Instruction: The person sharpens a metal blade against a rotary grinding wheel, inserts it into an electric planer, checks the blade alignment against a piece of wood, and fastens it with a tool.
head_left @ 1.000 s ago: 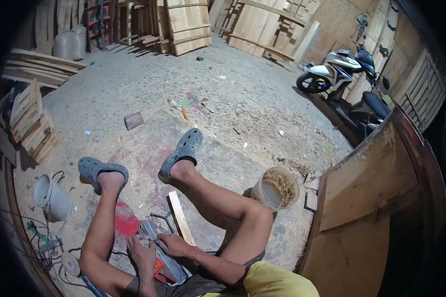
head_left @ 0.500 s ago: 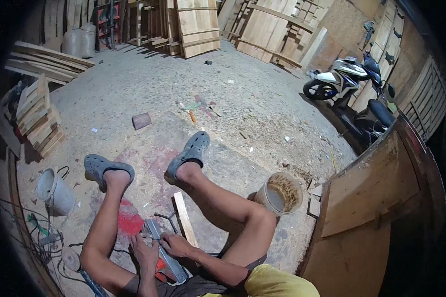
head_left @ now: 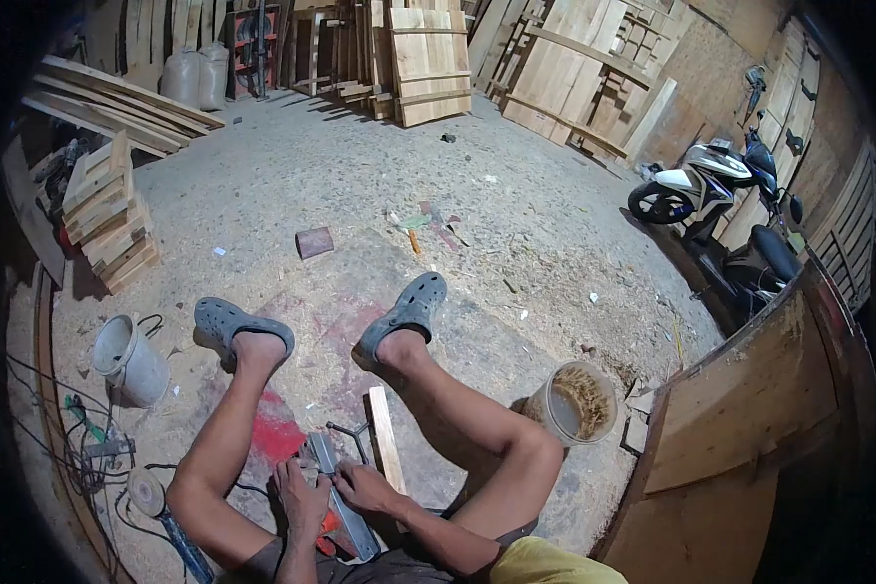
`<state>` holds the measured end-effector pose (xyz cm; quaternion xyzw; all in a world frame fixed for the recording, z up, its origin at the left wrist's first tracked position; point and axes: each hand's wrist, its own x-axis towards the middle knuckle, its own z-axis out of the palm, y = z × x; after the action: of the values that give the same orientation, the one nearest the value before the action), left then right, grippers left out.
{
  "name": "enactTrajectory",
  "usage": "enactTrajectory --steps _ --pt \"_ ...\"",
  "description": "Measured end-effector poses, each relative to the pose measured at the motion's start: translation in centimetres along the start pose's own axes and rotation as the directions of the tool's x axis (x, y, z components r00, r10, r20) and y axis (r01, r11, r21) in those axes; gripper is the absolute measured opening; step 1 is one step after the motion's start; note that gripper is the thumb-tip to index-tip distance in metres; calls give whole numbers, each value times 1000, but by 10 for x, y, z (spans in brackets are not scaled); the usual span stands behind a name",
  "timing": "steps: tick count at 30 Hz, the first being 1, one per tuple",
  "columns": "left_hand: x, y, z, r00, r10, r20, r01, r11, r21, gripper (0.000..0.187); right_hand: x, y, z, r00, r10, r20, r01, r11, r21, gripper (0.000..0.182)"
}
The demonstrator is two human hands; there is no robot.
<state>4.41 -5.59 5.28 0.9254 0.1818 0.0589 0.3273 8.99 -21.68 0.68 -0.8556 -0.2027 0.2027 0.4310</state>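
Observation:
Between my legs lies a long grey metal tool [head_left: 358,530] with orange-red parts at its lower left. My left hand [head_left: 303,498] is at the tool's left side, fingers bent near its upper part; what they hold is too small to make out. My right hand [head_left: 364,486] rests at the tool's right edge with curled fingers, close to the left fingertips. Just right of it a pale wooden strip [head_left: 385,438] lies on the floor, beside a dark metal T-shaped piece [head_left: 352,434].
A clear bucket [head_left: 580,403] stands right of my knee, a white pail [head_left: 131,360] at the left. An angle grinder [head_left: 148,492] and cables lie lower left. Stacked wood [head_left: 112,214], a motorbike [head_left: 720,185] and a wooden panel [head_left: 740,419] stand around.
The whole view has shifted, so the scene sits farther right and slightly lower. Both hands remain at the metal tool with little visible change in pose.

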Motion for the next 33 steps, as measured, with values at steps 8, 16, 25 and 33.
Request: enactTrajectory --steps 8,16,25,33 --pt "0 -8 8 999 15 -37 -15 1000 15 41 0 -3 -1 1000 -6 -28 6 1000 -1 32" --pt "0 -1 -1 1000 -10 23 10 1000 -17 47 3 0 2 1000 9 19 -8 998 -55 33" --pt "0 -2 3 999 -38 -5 38 999 -15 51 2 5 4 998 -50 -25 49 999 -15 30" --pt "0 0 -1 1000 -10 -22 9 999 -40 47 2 2 1 1000 -12 -14 13 1000 14 31"
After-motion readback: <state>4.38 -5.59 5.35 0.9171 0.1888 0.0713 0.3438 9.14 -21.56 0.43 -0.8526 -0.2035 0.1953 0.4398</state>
